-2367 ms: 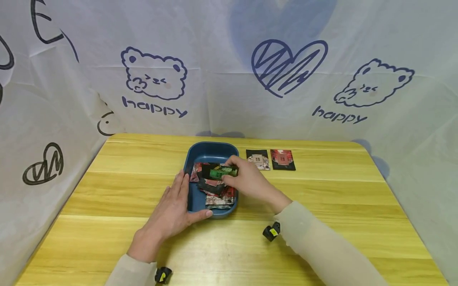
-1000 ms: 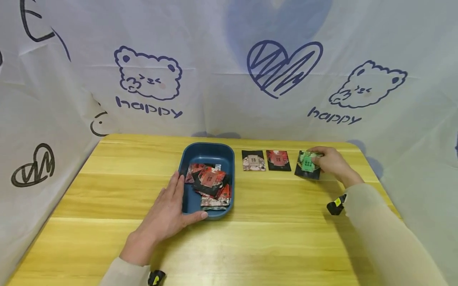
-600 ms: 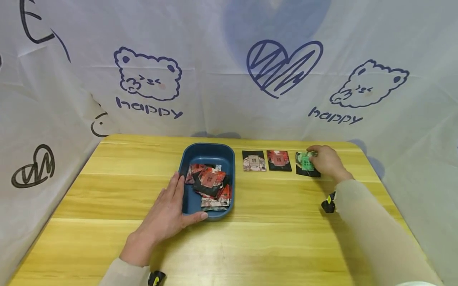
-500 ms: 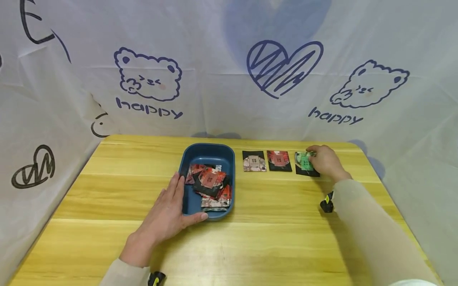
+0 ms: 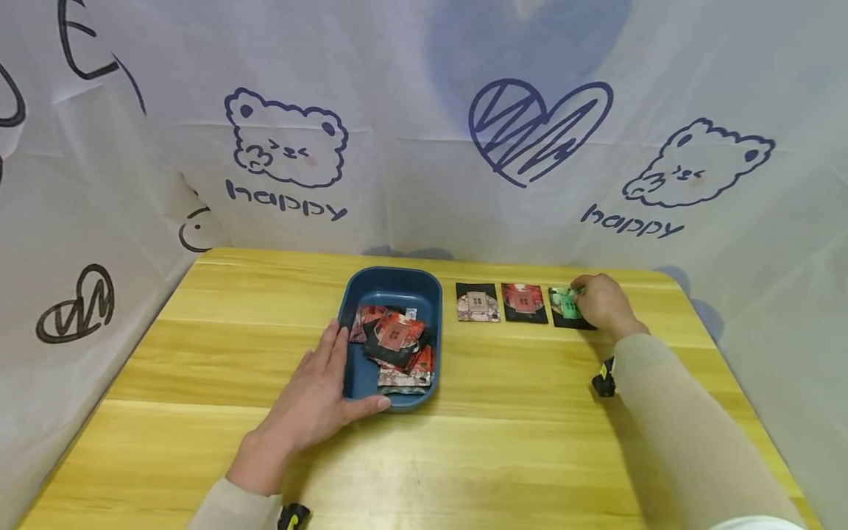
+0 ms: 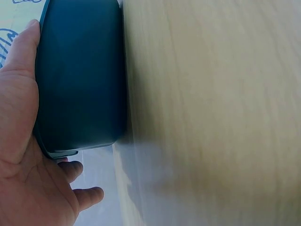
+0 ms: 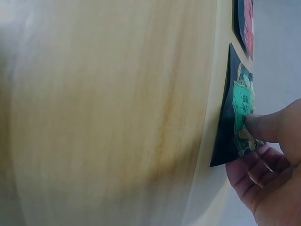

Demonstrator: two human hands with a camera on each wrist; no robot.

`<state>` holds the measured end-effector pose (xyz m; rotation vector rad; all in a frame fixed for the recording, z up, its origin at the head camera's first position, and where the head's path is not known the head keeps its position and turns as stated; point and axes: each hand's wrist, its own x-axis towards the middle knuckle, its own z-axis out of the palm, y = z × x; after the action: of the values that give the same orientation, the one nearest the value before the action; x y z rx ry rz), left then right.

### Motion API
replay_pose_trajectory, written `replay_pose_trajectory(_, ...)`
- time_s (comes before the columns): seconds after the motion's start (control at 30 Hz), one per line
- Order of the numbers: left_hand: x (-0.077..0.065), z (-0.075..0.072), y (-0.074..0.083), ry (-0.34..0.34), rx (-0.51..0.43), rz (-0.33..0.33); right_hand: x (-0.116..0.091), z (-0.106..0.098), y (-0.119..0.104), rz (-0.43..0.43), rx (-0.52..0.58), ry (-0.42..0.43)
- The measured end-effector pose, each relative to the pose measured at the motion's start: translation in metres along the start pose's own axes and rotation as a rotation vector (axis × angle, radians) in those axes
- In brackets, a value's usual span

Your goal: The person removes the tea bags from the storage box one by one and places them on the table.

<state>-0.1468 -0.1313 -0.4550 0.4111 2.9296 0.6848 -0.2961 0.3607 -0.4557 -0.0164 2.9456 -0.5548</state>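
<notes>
A green packet (image 5: 565, 312) is at the far right of the bench (image 5: 490, 434), pinched between thumb and fingers in the right hand's (image 5: 604, 305) narrow grip. Left of it lie a red packet (image 5: 525, 303) and a pale packet (image 5: 478, 304). Further left, a blue box (image 5: 389, 283) holds heaped packets (image 5: 395, 340); the left hand (image 5: 314, 397), its grip spread wide, touches the box's left side and near rim.

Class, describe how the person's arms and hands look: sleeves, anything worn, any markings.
The left sleeve and right sleeve are long, plain and cream-coloured, ending near the wrists. A small black device with a yellow marking shows beside each cuff, one on the left and one on the right. The left hand and right hand wear no gloves.
</notes>
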Motion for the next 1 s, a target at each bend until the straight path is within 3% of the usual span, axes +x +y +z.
replay_pose_trajectory(0.5,-0.0001,-0.0009,0.0002,-0.002,-0.015,-0.002,0.0023,0.0065,0.0025,-0.015,-0.019,0.014)
replay_pose_trajectory(1.0,0.0000,0.0002,0.0002,0.003,-0.008,-0.007,0.0018,0.0042,-0.0030,0.035,0.008,-0.013)
